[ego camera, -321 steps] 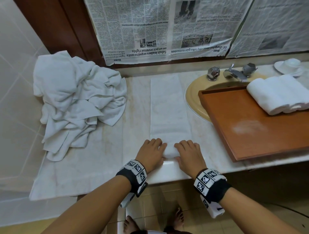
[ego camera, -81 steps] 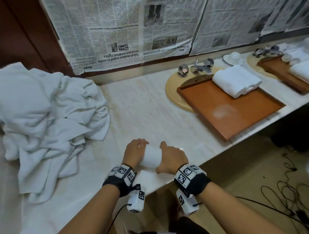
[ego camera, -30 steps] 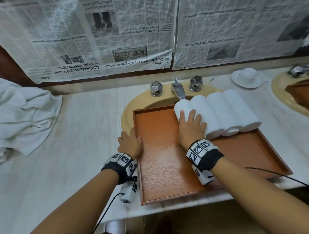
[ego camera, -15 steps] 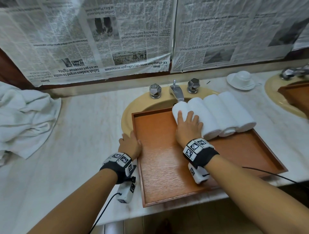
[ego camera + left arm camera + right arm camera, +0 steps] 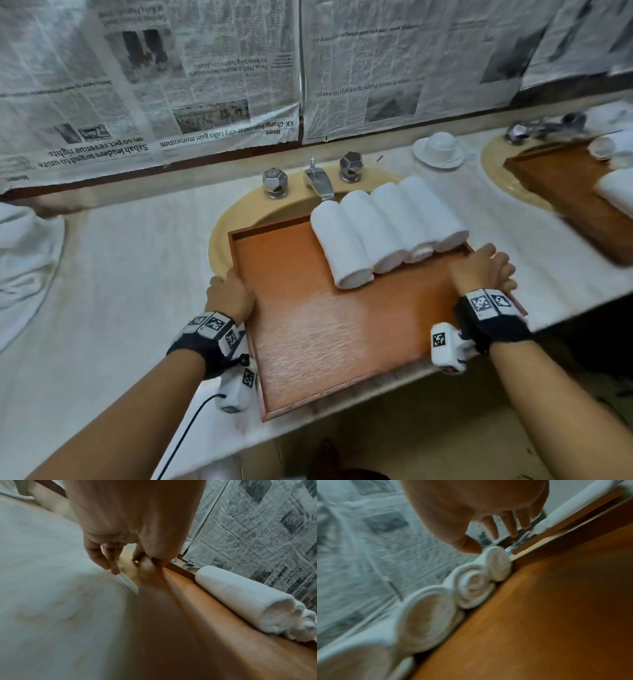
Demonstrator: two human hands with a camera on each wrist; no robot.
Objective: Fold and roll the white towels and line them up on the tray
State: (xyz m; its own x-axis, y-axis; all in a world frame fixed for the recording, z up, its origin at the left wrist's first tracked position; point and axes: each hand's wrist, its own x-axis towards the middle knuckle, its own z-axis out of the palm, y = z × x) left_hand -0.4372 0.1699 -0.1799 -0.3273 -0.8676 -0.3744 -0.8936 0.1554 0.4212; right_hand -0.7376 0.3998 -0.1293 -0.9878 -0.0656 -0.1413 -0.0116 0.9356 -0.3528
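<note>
Four soft, light rolled towels point(image 5: 387, 229) sit side by side at far right of the stiff wooden tray point(image 5: 342, 335) on the worktop point(image 5: 120, 274), left hand point(image 5: 229, 296) fingers pinching its left rim, right hand point(image 5: 483, 267) open at right rim; best held by both rims.

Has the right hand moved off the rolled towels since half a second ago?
Yes. The right hand has gone rightward from the leftmost rolled towel to the tray's right edge, past the four rolls.
</note>
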